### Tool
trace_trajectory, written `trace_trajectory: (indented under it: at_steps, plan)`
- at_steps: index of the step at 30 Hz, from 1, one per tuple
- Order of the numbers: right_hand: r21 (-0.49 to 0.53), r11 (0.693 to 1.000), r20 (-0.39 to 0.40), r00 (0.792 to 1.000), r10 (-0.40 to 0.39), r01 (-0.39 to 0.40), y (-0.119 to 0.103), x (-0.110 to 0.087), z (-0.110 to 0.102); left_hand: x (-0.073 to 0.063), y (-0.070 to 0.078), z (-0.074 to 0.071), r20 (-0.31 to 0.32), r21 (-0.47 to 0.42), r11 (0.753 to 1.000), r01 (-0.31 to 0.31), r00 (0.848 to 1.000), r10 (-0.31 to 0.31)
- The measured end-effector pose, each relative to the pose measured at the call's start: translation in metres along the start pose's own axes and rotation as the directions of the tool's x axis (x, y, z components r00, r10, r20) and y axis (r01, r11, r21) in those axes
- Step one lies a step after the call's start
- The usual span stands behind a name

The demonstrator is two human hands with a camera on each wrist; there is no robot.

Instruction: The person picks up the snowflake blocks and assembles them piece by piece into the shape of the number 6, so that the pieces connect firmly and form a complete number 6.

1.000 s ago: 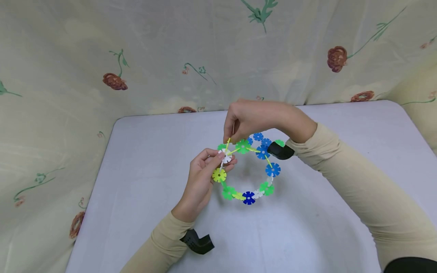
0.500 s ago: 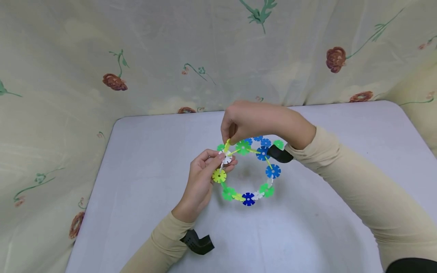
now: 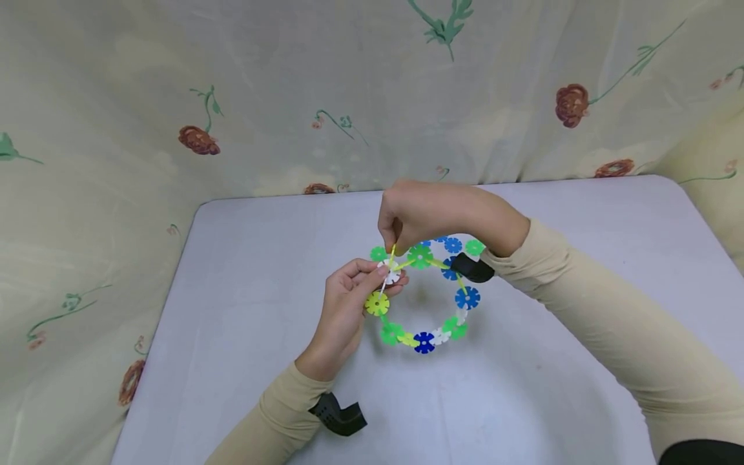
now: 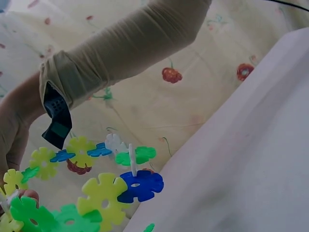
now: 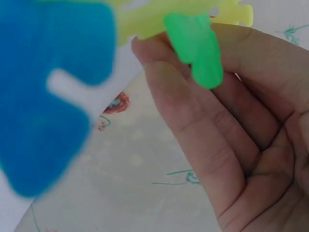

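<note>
A ring of linked plastic snowflake discs in green, blue, yellow and white is held up between the hands in the head view. My left hand [image 3: 350, 297] pinches a white snowflake disc [image 3: 392, 274] on the ring's left side, thumb in front and fingers behind. Coming in from above, my right hand [image 3: 409, 210] pinches a yellow snowflake disc [image 3: 393, 250], seen edge-on, right at the white one. In the right wrist view, the fingers [image 5: 169, 89] meet near a yellow disc, partly behind a green disc [image 5: 198, 50]. A dark blue disc [image 3: 424, 343] hangs at the ring's near side.
Under the hands lies a table [image 3: 261, 258] with a pale cover. A flower-patterned cloth [image 3: 372, 84] hangs behind it. More blue discs [image 3: 453, 245] and a green disc [image 3: 475, 247] show beyond the ring. Each wrist carries a black camera mount [image 3: 340, 414].
The yellow disc in my right fingers has turned, broader half a second ago, edge-on again now. The ring and both hands sit slightly lower in the view, as does the background.
</note>
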State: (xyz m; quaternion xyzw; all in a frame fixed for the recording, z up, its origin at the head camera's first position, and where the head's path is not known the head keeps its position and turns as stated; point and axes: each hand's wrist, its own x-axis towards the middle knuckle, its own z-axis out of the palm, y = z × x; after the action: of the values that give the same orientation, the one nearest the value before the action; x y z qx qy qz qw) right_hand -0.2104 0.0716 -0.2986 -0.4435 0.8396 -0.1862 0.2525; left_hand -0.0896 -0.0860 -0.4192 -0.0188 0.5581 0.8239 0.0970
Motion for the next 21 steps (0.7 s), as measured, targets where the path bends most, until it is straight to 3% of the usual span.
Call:
trace_trajectory:
  at_steps: [14,21]
  plan:
    - [0.120,0.993,-0.023,1.000,-0.001,0.004,0.011,-0.003,0.007,-0.001,-0.003,0.001,0.001,0.009,1.000,-0.027,1.000,0.027]
    - [0.223,0.975,-0.011,1.000,-0.007,0.009,0.020,-0.007,0.001,-0.001,0.000,0.000,0.011,0.009,0.999,-0.032,0.999,0.032]
